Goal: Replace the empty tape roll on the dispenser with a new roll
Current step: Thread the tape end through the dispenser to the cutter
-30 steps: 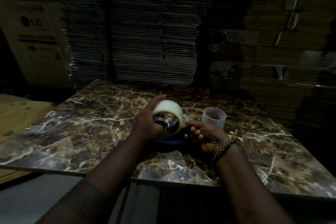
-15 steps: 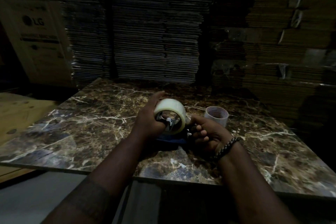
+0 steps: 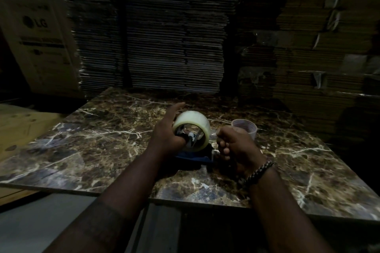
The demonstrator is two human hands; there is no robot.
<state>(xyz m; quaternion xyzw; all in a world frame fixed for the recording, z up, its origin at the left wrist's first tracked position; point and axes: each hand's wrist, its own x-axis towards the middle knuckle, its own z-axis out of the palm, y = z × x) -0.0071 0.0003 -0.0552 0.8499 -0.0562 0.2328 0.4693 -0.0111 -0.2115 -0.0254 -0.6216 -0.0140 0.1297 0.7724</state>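
A full roll of clear tape [image 3: 194, 121] sits on the hub of a blue tape dispenser [image 3: 195, 157] in the middle of the marble table [image 3: 98, 146]. My left hand [image 3: 167, 135] lies against the roll's left side with the thumb in its core and the fingers stretched behind it. My right hand [image 3: 236, 147] is closed around the dispenser's handle on the right, which it hides. The empty tape core [image 3: 244, 128], a pale ring, stands on the table just behind my right hand.
Tall stacks of flattened cardboard [image 3: 164, 37] rise right behind the table. A printed carton [image 3: 39, 33] stands at the far left, with a wooden surface [image 3: 18, 125] below it. The table's front edge [image 3: 205, 205] runs under my forearms.
The tape roll has slid further down onto the dispenser hub. My left fingers have spread out behind the roll. My right hand has tightened on the handle.
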